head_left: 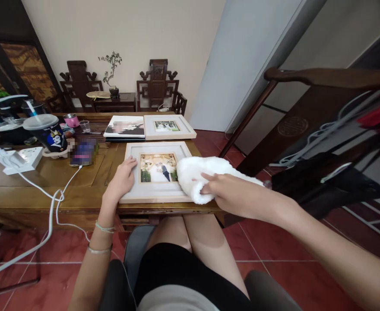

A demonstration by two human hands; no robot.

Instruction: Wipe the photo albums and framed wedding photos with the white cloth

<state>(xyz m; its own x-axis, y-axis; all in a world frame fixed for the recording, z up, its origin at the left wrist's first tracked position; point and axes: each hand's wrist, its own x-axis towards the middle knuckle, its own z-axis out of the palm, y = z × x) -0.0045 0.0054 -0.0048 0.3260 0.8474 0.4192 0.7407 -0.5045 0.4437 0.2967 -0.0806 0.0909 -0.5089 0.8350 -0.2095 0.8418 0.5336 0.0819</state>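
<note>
A white-framed picture frame (157,172) lies flat at the near edge of the wooden table (31,185), straight ahead of the seated person at twelve o'clock. On its right border, at about three o'clock from the photo inside it, sits a bunched white cloth (206,177), fluffy and folded over on itself, partly hanging past the frame's right side.

The right hand (229,194) comes in from four o'clock, forearm stretched low across the lap, and grips the cloth: fingers pressed into its near fold, index finger lying along the top, thumb tucked under where it cannot be seen. The cloth touches the frame's lower right corner.

The left hand (121,179) rests at nine o'clock of the frame, palm down and uncurled, fingertips on the left border, holding nothing; two thin bracelets ring that wrist.

Beyond, at twelve o'clock, lie a second frame (169,126) and a photo book (125,126) side by side, touching. At ten o'clock stand a lidded printed cup (49,134) and a phone (83,153) on a white cable.
</note>
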